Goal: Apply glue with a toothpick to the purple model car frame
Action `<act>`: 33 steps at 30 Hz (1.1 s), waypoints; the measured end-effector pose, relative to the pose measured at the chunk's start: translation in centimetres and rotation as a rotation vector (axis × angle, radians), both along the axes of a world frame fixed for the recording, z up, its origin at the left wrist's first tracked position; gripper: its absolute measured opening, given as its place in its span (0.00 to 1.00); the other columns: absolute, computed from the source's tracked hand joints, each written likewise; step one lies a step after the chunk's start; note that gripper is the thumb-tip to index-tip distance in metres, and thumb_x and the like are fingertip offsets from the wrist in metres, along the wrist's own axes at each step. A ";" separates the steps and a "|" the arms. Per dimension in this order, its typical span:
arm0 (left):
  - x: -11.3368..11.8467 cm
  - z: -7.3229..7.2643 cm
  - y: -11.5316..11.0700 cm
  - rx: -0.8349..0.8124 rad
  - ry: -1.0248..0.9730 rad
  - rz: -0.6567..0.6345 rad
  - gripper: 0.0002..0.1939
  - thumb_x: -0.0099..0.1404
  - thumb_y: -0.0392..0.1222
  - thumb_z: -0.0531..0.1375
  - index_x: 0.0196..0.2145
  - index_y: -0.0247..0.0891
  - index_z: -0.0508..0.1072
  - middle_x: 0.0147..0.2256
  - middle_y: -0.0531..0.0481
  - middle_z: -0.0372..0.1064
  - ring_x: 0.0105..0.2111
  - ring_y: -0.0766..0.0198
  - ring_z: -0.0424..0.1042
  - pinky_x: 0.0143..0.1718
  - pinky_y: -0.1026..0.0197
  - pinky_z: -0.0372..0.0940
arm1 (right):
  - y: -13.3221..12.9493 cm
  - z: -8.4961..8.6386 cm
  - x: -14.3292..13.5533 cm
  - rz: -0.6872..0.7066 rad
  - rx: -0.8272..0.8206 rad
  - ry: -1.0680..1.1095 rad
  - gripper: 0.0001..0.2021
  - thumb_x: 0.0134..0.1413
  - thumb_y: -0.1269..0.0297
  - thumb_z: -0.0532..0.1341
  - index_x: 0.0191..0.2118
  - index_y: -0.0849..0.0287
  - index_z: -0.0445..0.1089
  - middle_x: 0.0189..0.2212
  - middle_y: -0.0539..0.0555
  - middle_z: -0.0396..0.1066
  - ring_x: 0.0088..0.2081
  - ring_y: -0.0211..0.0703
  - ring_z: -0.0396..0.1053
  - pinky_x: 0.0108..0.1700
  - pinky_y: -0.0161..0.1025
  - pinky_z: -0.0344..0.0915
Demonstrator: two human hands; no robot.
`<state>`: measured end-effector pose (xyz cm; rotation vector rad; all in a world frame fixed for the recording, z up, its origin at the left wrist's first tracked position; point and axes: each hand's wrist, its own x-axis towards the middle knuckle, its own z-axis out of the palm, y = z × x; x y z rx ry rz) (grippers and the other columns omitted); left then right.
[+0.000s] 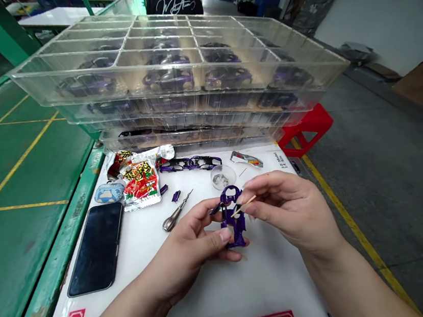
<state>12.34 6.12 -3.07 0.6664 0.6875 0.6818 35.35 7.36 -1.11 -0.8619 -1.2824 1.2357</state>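
Purple toy car shell (pixel 234 222) pinched upright in left hand (pixel 191 248), thumb and fingers closed on its lower end. Right hand (pixel 287 211) gripping thin wooden stick (pixel 243 206), tip touching shell. Beyond shell: small clear cup (pixel 222 177), awl (pixel 176 215). Left of shell: 1 black phone (pixel 97 248).

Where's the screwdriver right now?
The screwdriver lies on the white table, left of centre in the head view, between the phone and the left hand.
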 end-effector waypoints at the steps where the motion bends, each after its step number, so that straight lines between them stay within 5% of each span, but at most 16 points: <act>1: 0.0 0.0 0.0 -0.001 0.008 0.002 0.26 0.71 0.44 0.76 0.64 0.47 0.79 0.55 0.43 0.73 0.50 0.47 0.87 0.45 0.56 0.83 | 0.1 -0.1 0.1 -0.001 -0.008 -0.012 0.15 0.62 0.74 0.80 0.48 0.46 0.88 0.40 0.49 0.87 0.41 0.38 0.86 0.44 0.30 0.83; 6: 0.0 0.2 0.0 -0.020 0.030 -0.014 0.28 0.69 0.45 0.77 0.64 0.46 0.78 0.50 0.45 0.72 0.48 0.46 0.87 0.43 0.55 0.83 | 0.5 -0.3 0.2 -0.020 0.043 -0.038 0.09 0.63 0.72 0.80 0.42 0.49 0.86 0.39 0.49 0.86 0.43 0.40 0.84 0.48 0.34 0.83; 16: 0.1 0.2 0.1 -0.022 0.025 -0.025 0.26 0.70 0.44 0.76 0.64 0.46 0.79 0.51 0.45 0.73 0.48 0.48 0.88 0.42 0.57 0.84 | 0.2 -0.2 -0.1 -0.093 0.040 -0.126 0.07 0.68 0.69 0.77 0.43 0.49 0.84 0.43 0.50 0.88 0.38 0.37 0.84 0.36 0.28 0.79; 22: 0.2 0.2 0.1 -0.041 0.061 0.004 0.26 0.68 0.44 0.77 0.62 0.46 0.80 0.49 0.46 0.72 0.46 0.48 0.88 0.40 0.57 0.84 | 0.4 -0.6 0.2 -0.114 0.188 -0.265 0.07 0.67 0.70 0.77 0.43 0.48 0.87 0.42 0.51 0.87 0.46 0.44 0.85 0.51 0.39 0.82; 33: 0.2 0.2 0.1 -0.044 0.083 0.004 0.27 0.68 0.44 0.77 0.62 0.44 0.78 0.49 0.46 0.71 0.46 0.47 0.88 0.39 0.56 0.83 | 0.6 -1.1 0.3 -0.059 0.203 -0.360 0.05 0.70 0.66 0.75 0.46 0.46 0.85 0.42 0.52 0.84 0.47 0.49 0.81 0.52 0.49 0.77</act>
